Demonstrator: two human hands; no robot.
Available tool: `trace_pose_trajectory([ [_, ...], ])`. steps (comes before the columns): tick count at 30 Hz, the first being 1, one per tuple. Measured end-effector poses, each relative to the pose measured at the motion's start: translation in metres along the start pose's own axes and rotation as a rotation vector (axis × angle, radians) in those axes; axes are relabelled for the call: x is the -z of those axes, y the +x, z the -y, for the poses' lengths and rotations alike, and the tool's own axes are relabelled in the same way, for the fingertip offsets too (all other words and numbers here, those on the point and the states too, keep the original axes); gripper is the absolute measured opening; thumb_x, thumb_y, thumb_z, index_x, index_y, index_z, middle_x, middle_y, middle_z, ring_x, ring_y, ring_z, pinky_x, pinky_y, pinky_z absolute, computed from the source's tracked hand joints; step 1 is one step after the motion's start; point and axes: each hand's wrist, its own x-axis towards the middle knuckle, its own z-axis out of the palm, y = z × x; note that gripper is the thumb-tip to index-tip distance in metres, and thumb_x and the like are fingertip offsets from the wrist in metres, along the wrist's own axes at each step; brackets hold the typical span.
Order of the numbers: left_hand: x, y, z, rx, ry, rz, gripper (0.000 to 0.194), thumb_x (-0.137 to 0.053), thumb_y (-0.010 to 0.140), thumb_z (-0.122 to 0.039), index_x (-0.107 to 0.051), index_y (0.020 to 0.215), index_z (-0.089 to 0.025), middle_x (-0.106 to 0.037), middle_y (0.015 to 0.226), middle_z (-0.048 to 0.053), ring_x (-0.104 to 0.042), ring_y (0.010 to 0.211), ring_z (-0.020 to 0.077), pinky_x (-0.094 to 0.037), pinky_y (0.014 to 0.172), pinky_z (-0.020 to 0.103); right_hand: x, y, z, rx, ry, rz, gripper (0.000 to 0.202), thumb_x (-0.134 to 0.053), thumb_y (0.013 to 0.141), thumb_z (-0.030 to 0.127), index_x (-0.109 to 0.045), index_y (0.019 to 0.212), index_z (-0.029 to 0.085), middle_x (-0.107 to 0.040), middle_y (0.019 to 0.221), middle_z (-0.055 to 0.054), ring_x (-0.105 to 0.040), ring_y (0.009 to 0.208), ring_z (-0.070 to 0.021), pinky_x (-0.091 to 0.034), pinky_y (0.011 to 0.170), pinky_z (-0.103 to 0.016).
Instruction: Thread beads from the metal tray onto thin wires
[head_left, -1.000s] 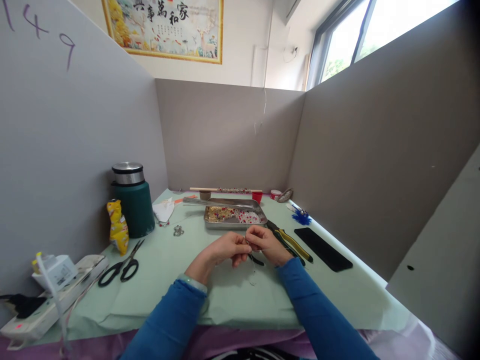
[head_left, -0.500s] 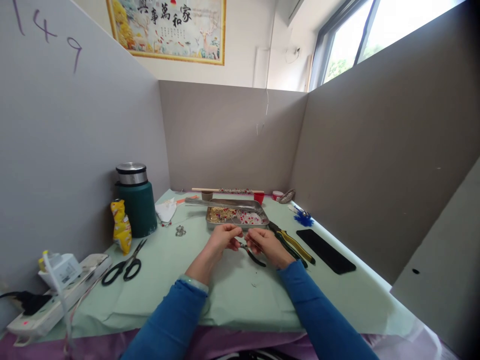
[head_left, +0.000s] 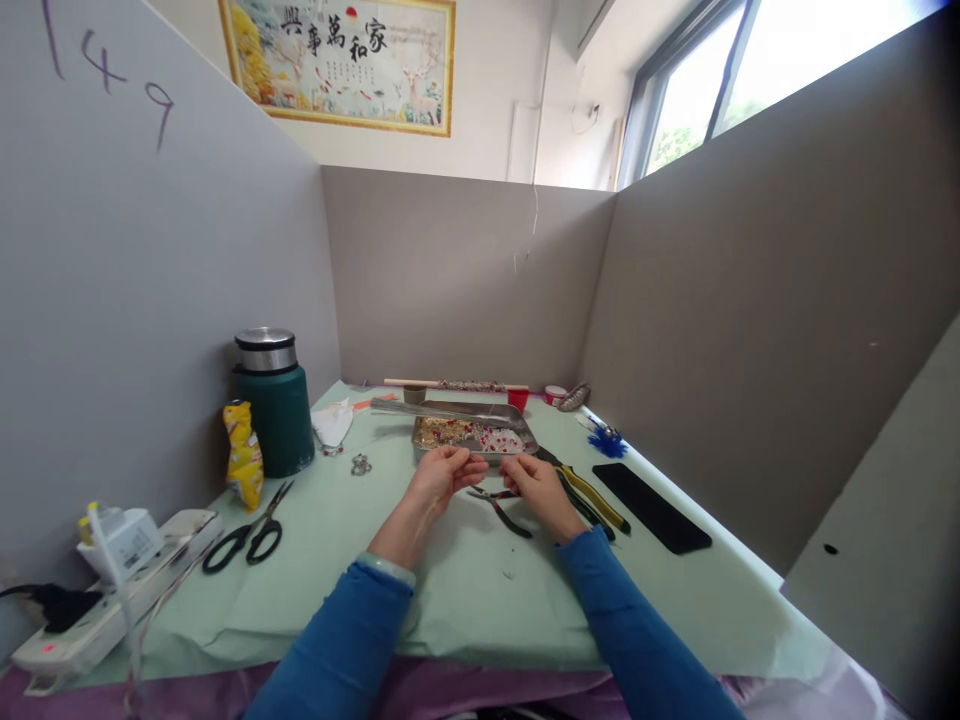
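Observation:
My left hand (head_left: 444, 478) and my right hand (head_left: 536, 488) hover over the table just in front of a metal tray (head_left: 424, 452). Fingers on both hands are pinched, with a small gap between the two hands. Whatever they pinch is too small to make out. In the tray lie gold beads (head_left: 439, 431) on the left and white and red beads (head_left: 504, 440) on the right. Below the hands rests a small pair of pliers (head_left: 502, 512), its jaws pointing left. Larger pliers with yellow and green handles (head_left: 596, 500) lie beside my right hand.
Black scissors (head_left: 251, 535), a yellow packet (head_left: 244, 455), a green flask (head_left: 274, 420) and a power strip (head_left: 112, 600) stand or lie at left. A black flat slab (head_left: 651, 506) lies at right. Thin rods (head_left: 420, 408) lie across the tray; a red cup (head_left: 517, 398) stands behind it.
My hands have moved slightly apart, the right one shifting rightward. More of the small pliers beneath them shows now. The camera view has tilted up a little.

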Motion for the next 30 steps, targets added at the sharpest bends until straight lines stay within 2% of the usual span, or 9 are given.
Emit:
trace_pose_trajectory([
  [2,0.001,0.0,-0.004,-0.018,-0.003,-0.065,0.014,-0.05,0.083,-0.01,-0.051,0.069,-0.01,-0.065,0.07,0.011,-0.064,0.061,0.0139,-0.052,0.059,0.024,0.008,-0.001,-0.006,0.087,-0.262,-0.022,0.031,-0.054,0.077,0.047,-0.062,0.074,0.017,-0.06,0.073,-0.004,-0.053,0.072,-0.0181,-0.039,0.069,-0.029],
  [5,0.004,0.0,-0.007,-0.042,-0.017,-0.117,0.012,-0.052,0.082,-0.009,-0.05,0.07,-0.01,-0.065,0.067,0.009,-0.065,0.061,0.0138,-0.053,0.059,0.024,0.014,-0.006,-0.014,0.15,-0.556,0.146,0.036,-0.065,0.067,0.047,-0.064,0.09,0.02,-0.06,0.093,-0.006,-0.051,0.092,-0.0238,-0.036,0.08,-0.033],
  [8,0.006,0.0,-0.008,-0.036,-0.031,-0.122,0.012,-0.051,0.083,-0.01,-0.052,0.071,-0.009,-0.065,0.067,0.01,-0.065,0.061,0.0142,-0.053,0.059,0.024,0.011,-0.011,-0.016,0.181,-0.704,0.221,0.035,-0.063,0.069,0.042,-0.063,0.095,0.019,-0.058,0.095,-0.007,-0.049,0.094,-0.0236,-0.035,0.081,-0.032],
  [12,0.007,-0.001,-0.009,-0.004,-0.033,-0.071,0.018,-0.048,0.085,-0.012,-0.054,0.069,-0.008,-0.066,0.068,0.012,-0.065,0.06,0.0145,-0.053,0.058,0.023,0.005,-0.013,-0.014,0.201,-0.77,0.167,0.018,-0.057,0.068,0.023,-0.062,0.084,0.015,-0.058,0.086,-0.007,-0.05,0.087,-0.0204,-0.035,0.076,-0.027],
  [16,0.006,-0.002,-0.01,0.01,-0.005,-0.021,0.021,-0.049,0.086,-0.015,-0.056,0.068,-0.007,-0.066,0.067,0.012,-0.064,0.058,0.0135,-0.052,0.057,0.022,0.007,-0.007,-0.016,0.108,-0.622,0.049,0.011,-0.055,0.066,0.02,-0.061,0.073,0.015,-0.059,0.077,-0.006,-0.051,0.075,-0.0185,-0.036,0.068,-0.027],
  [19,0.006,-0.003,-0.009,0.018,0.031,0.019,0.022,-0.051,0.085,-0.018,-0.058,0.067,-0.007,-0.065,0.064,0.011,-0.062,0.053,0.0113,-0.051,0.055,0.021,0.012,-0.002,-0.015,-0.044,-0.257,-0.1,0.017,-0.052,0.07,0.025,-0.063,0.079,0.015,-0.06,0.073,-0.005,-0.051,0.066,-0.0171,-0.037,0.062,-0.028],
  [21,0.006,-0.002,-0.008,0.02,0.06,0.033,0.023,-0.053,0.084,-0.021,-0.059,0.067,-0.007,-0.063,0.06,0.009,-0.06,0.05,0.0103,-0.05,0.052,0.02,0.013,-0.001,-0.01,-0.126,-0.004,-0.102,0.023,-0.05,0.073,0.029,-0.063,0.087,0.016,-0.061,0.072,-0.003,-0.05,0.062,-0.0157,-0.037,0.057,-0.027],
  [26,0.008,0.0,-0.004,0.016,0.093,0.008,0.02,-0.054,0.083,-0.023,-0.056,0.068,-0.009,-0.061,0.06,0.005,-0.054,0.043,0.0074,-0.043,0.041,0.018,0.007,-0.007,0.003,0.023,0.123,0.083,0.021,-0.052,0.074,0.027,-0.062,0.089,0.016,-0.062,0.082,-0.003,-0.054,0.074,-0.0166,-0.041,0.068,-0.028],
  [30,0.007,0.0,-0.001,0.002,0.121,-0.042,0.017,-0.054,0.082,-0.021,-0.054,0.068,-0.011,-0.062,0.063,0.004,-0.051,0.039,0.0066,-0.039,0.037,0.018,-0.001,-0.008,0.001,0.11,0.018,0.017,0.019,-0.05,0.074,0.023,-0.061,0.088,0.016,-0.061,0.086,-0.005,-0.054,0.081,-0.0186,-0.041,0.072,-0.03],
])
